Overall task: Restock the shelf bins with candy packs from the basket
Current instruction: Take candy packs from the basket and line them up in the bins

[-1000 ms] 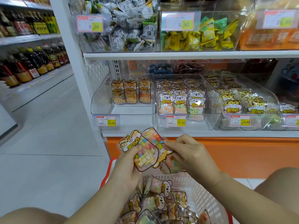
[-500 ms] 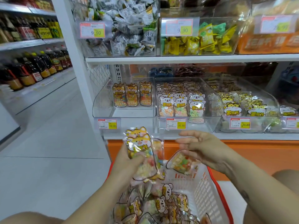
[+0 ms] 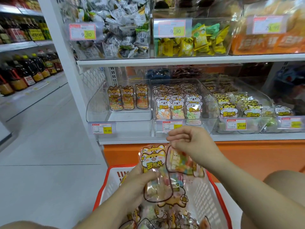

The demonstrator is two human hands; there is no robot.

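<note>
My left hand grips a small stack of orange fox-print candy packs upright above the red-rimmed white basket. Beside them my right hand pinches the top of another candy pack, which hangs upside down against the stack. More fox and bear packs lie in the basket. On the lower shelf, the left clear bin holds three fox packs at its back. The middle bin is full of white bear packs.
A third bin of yellow cat packs sits to the right. Upper shelf bins hold wrapped sweets behind price tags. An orange base panel runs under the shelf. Oil bottles line the aisle shelving at left; tiled floor lies between.
My left hand has turned its packs upright and lifted them. My right hand picked one pack out of the fan and now holds it by its top beside the stack.
</note>
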